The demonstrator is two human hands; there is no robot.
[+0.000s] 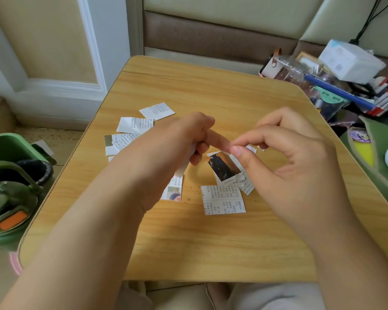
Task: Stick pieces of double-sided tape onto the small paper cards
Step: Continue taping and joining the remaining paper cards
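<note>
Wood-grain tabletop (211, 242) is strewn with small printed paper cards (222, 199). White tape strip (184, 166) is gripped by the left hand (188, 139); a piece is pinched by the right hand (285, 157), best peeled slowly and pressed flat.

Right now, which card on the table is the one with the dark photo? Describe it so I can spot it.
On the wooden table, look just below the fingertips of the right hand. The dark photo card lies tilted there; neighbouring cards show mostly printed text.

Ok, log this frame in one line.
left hand: holds tape strip | right hand: pinches tape piece | picture card: on table
</note>
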